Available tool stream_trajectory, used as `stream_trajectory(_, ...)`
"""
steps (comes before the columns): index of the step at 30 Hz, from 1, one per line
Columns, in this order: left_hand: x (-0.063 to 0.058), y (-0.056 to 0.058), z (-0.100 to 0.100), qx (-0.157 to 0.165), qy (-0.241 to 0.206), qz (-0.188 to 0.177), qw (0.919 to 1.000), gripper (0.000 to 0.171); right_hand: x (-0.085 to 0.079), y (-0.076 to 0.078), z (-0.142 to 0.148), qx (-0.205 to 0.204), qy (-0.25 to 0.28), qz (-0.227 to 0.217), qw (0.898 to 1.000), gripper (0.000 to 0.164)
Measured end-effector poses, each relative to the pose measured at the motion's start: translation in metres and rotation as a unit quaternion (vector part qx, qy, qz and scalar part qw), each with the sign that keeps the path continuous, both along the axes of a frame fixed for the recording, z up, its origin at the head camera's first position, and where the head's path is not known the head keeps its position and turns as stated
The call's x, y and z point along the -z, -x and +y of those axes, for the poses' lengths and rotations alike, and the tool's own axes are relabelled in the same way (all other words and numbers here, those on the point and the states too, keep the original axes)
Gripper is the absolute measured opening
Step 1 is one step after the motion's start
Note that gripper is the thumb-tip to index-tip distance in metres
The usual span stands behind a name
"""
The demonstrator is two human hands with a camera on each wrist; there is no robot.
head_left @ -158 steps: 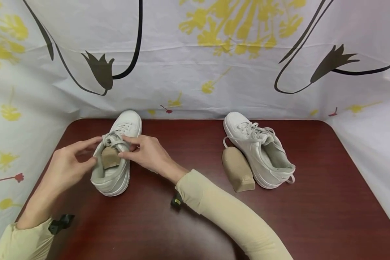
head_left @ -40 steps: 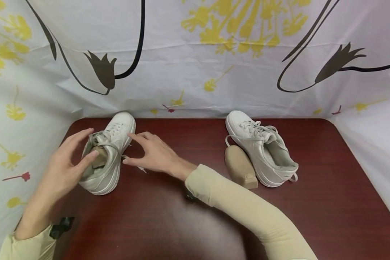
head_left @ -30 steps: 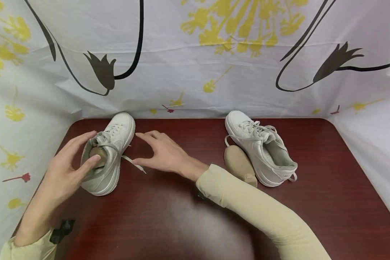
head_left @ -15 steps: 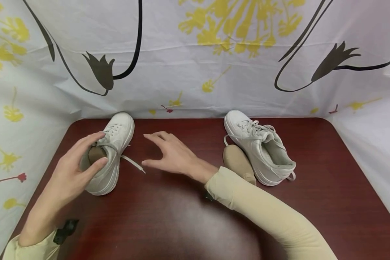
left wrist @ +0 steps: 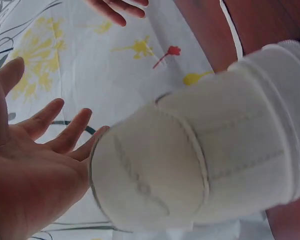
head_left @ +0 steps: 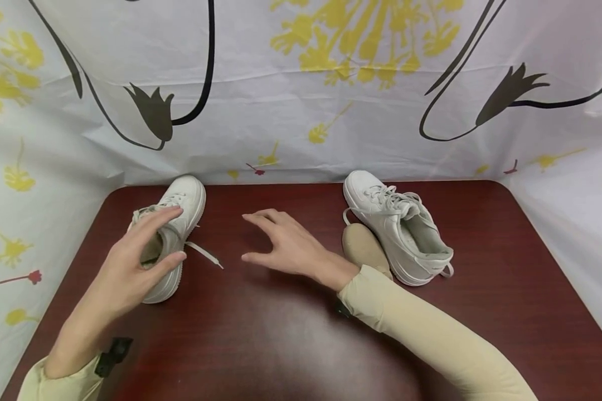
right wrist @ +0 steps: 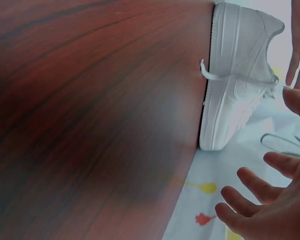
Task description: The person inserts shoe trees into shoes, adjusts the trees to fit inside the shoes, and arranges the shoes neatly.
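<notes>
A white sneaker [head_left: 193, 195] stands at the left of the table, toe toward the back. My left hand [head_left: 130, 267] hovers over its opening with thumb and fingers spread, holding nothing, and hides much of the inside. In the left wrist view the sneaker's heel [left wrist: 190, 150] is close beside the hand. One loose shoelace end [head_left: 205, 253] lies on the table right of that shoe. Farther right, my right hand [head_left: 293, 245] is in the air over the table, fingers apart and holding nothing. The right wrist view shows the same sneaker [right wrist: 235, 65] beyond the right hand [right wrist: 265, 205].
A second white sneaker [head_left: 381, 223] with loosened laces stands right of centre on the dark red table [head_left: 271, 334]. Against its left side lies a beige moulded shoe insert [head_left: 363, 245], partly behind the right forearm. A patterned white cloth [head_left: 261, 122] hangs behind and at both sides.
Earlier both hands were at the left sneaker, where a beige insert showed inside. My right hand has moved away to the right. My left hand has shifted right across the shoe's opening.
</notes>
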State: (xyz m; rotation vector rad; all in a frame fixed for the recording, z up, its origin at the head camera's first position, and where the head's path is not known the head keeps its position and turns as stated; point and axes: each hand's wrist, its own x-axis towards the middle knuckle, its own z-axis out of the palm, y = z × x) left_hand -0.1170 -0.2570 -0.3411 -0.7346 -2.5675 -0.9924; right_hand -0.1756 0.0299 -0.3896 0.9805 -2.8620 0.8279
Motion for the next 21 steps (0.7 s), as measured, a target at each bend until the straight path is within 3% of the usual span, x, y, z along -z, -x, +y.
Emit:
stream_trajectory(8,0.009,0.008,0.015,0.04,-0.041,0.012,0.9983,0.084,0.002,-0.002,0.016,0.011,-0.004,-0.002,1.0,0.076)
stream_trajectory(14,0.014,0.007,0.024,0.061,-0.046,-0.004,0.997,0.085,0.003,-0.005,0.019,0.005,-0.009,0.003,1.0,0.074)
stream_trajectory(21,0.019,0.004,0.032,0.053,0.006,-0.026,0.9982,0.091,0.004,-0.011,0.029,-0.001,-0.012,0.022,1.0,0.075)
